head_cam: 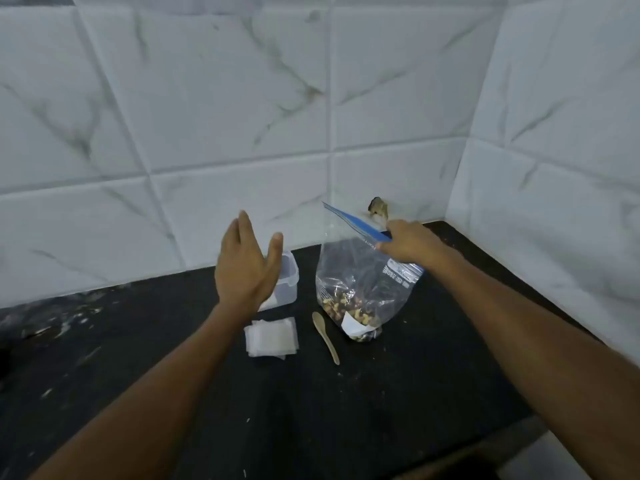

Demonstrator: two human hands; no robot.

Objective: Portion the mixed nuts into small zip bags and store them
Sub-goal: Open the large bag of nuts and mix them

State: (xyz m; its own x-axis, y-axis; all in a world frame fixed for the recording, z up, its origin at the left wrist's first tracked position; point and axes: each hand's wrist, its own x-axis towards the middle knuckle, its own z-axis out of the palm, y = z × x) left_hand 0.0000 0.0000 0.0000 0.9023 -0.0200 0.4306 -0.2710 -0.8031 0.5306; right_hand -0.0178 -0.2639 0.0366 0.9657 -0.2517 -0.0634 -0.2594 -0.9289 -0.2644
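Observation:
A large clear zip bag (pixel 356 282) with a blue zip strip stands upright on the black counter (pixel 311 410), with mixed nuts in its bottom. My right hand (pixel 408 242) grips the bag's top edge at the blue strip. My left hand (pixel 247 263) hovers open in the air, fingers straight, to the left of the bag and in front of a clear plastic container (pixel 289 282). A stack of small empty zip bags (pixel 272 337) lies flat on the counter below my left hand. A wooden spoon (pixel 325 336) lies between the stack and the large bag.
White marble-patterned tiled walls (pixel 242 116) meet in a corner at the back right. A hole in the tile (pixel 378 206) shows behind the bag. The counter's front edge (pixel 519 434) runs at the lower right. Pale smears mark the counter at the left.

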